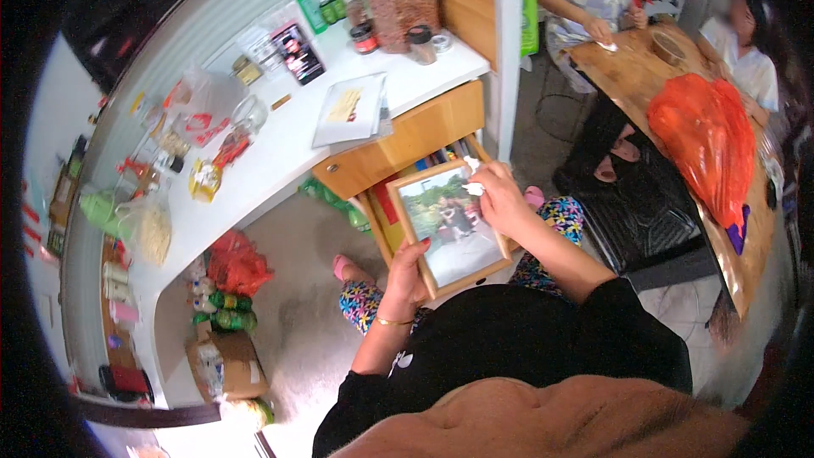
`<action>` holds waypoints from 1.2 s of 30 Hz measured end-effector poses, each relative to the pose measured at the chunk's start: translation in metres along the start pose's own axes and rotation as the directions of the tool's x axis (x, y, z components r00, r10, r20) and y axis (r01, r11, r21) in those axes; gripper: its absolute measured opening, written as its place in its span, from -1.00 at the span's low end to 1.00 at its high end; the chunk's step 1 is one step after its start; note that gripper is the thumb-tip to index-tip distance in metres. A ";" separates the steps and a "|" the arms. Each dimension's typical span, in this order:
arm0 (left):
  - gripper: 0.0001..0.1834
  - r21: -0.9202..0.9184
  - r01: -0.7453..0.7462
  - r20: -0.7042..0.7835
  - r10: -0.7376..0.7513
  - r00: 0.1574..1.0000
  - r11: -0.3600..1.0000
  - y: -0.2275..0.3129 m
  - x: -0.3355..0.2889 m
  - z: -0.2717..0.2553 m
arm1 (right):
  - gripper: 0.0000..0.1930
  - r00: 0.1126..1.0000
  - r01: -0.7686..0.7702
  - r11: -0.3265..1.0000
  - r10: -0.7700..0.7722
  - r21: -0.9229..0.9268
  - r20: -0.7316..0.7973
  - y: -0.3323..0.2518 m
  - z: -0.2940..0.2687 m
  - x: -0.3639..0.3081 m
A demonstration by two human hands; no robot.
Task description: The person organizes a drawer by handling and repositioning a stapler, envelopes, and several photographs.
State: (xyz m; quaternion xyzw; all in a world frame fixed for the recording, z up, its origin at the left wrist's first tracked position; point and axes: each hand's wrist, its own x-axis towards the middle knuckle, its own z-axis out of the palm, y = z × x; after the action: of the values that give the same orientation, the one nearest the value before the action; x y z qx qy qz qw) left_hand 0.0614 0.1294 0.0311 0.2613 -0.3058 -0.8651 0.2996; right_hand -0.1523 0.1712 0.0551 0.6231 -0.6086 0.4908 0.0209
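A wood-framed photo [449, 220] is held tilted in front of my body, above an open desk drawer [381, 225]. My left hand [409, 276] grips the lower left edge of the frame, thumb on the front. My right hand [502, 199] is closed on a crumpled white tissue [472, 178] at the frame's upper right corner. The tissue touches the frame or sits just over it; I cannot tell which. Inside the drawer, partly hidden by the frame, are a yellow and red item and several small things.
The white desk [288, 123] curves round on the left, bearing a phone [298, 54], a plastic envelope [349, 110], a large jar [401, 4] and bags. Below it are a red bag [239, 263] and a cardboard box [226, 365]. At right, two people sit by a wooden table [610, 64] with an orange bag [705, 148].
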 end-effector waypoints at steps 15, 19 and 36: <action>-0.52 -0.174 0.037 -0.049 -0.046 0.998 0.984 0.008 0.009 -0.014 | -0.59 0.742 -0.445 -0.285 0.412 0.849 0.528 -0.005 0.008 -0.026; -0.47 -0.210 0.201 0.082 -0.188 0.979 0.957 0.008 0.004 -0.005 | -0.68 0.725 -0.405 -0.507 0.329 0.761 0.606 -0.004 0.009 -0.015; -0.48 -0.303 0.002 -0.053 -0.019 0.998 0.953 0.026 0.000 -0.011 | -0.58 0.807 -0.505 -0.418 0.083 0.755 0.585 -0.022 0.043 -0.050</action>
State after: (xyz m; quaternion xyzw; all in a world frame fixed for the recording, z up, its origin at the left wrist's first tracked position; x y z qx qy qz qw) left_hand 0.0780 0.1088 0.0414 0.2378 -0.1596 -0.8958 0.3399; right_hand -0.0987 0.1870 0.0128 0.2365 -0.1068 0.6629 -0.7023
